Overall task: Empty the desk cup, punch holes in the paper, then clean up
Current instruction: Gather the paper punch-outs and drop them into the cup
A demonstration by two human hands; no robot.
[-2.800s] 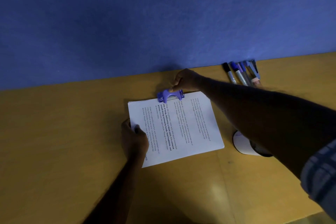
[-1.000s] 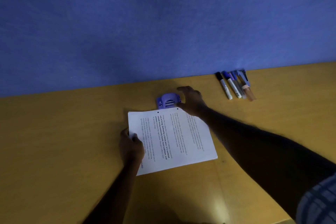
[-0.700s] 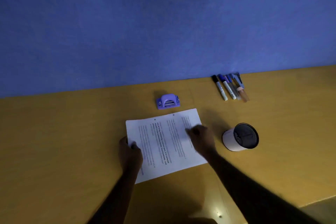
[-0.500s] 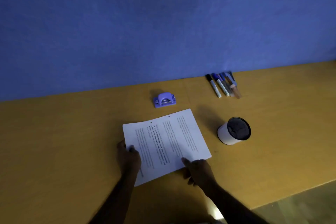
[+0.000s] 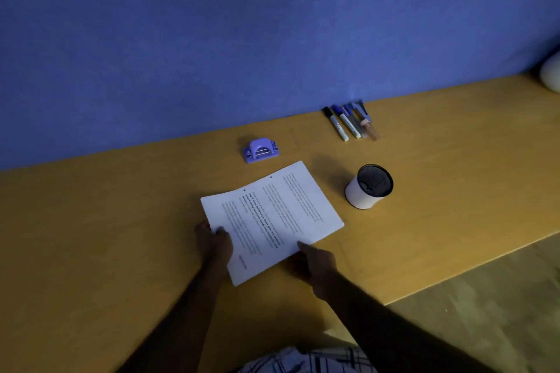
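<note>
A white printed paper stack [image 5: 272, 218] lies on the wooden desk [image 5: 106, 236], two punched holes along its far edge. My left hand [image 5: 213, 241] grips its left edge, thumb on top. My right hand [image 5: 316, 260] holds its near edge, the thumb tip on the sheet. The purple hole punch [image 5: 260, 150] sits alone behind the paper near the wall. The white desk cup [image 5: 368, 186] with a dark mesh inside stands to the right. Several markers and pens [image 5: 350, 123] lie side by side against the wall.
A blue wall [image 5: 272, 39] runs along the desk's far edge. The desk's right front edge drops to a wooden floor [image 5: 485, 312]. A pale rounded object [image 5: 551, 74] sits at the far right.
My right hand let go of the hole punch, left it by the wall and came back to the paper's near edge. The paper now shows two holes and sits nearer to me, turned slightly.
</note>
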